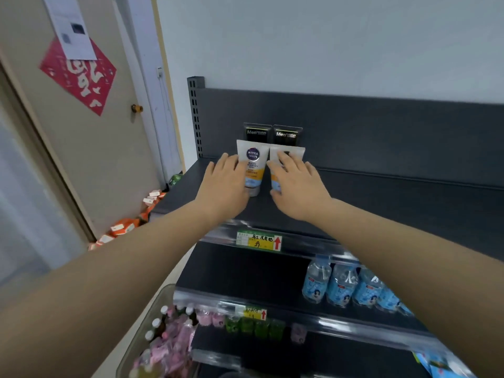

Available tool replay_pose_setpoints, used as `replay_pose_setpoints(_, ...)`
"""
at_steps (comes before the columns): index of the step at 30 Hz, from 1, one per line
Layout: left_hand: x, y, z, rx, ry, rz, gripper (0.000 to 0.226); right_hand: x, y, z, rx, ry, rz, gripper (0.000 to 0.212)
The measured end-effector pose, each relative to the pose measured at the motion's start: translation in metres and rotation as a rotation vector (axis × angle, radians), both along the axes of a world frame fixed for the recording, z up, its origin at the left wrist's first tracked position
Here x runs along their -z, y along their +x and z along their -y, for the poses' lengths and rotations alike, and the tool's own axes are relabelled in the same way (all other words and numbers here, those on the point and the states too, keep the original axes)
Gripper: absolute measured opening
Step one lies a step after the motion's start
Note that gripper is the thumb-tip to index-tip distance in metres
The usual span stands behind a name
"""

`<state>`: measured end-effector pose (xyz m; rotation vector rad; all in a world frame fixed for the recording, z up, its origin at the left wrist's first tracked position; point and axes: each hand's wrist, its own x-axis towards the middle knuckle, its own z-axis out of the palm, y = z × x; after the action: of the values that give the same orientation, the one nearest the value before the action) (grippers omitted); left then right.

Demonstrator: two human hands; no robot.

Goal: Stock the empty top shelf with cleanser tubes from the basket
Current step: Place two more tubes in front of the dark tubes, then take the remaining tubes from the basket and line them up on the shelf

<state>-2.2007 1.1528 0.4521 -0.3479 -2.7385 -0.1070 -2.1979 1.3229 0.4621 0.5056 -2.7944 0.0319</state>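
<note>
Two white cleanser tubes stand upright, cap down, near the left end of the dark top shelf [381,192]. My left hand [223,184] holds the left tube [252,162] at its side, fingers wrapped partly round it. Over the front of the right tube [298,152] lies my right hand [297,184], thumb at the tube's lower left edge. Behind them two black tubes [270,133] stand against the shelf's back panel. No basket of tubes is in sight.
The shelf below holds several water bottles [341,285] on its right side. A clear bin of pink packets and small bottles [169,336] stands at the lower left. Orange boxes [128,225] lie on the floor by a door [81,132].
</note>
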Motion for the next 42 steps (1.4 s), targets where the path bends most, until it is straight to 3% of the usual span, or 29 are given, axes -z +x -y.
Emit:
replay_pose_setpoints(16,0.097,0.135,-0.018,-0.207,-0.083,0.125,0.063,0.095,0.092,0.000,-0.270,0.006,0.143,0.066)
replay_pose_setpoints(24,0.167,0.187,-0.027,-0.293,0.103,0.255,0.062,0.161,0.128,-0.002,-0.380,0.077,0.230,0.066)
replay_pose_setpoints(42,0.343,0.264,-0.007,-0.489,0.277,0.593,0.047,0.323,0.173,0.013,-0.489,0.158,0.580,0.061)
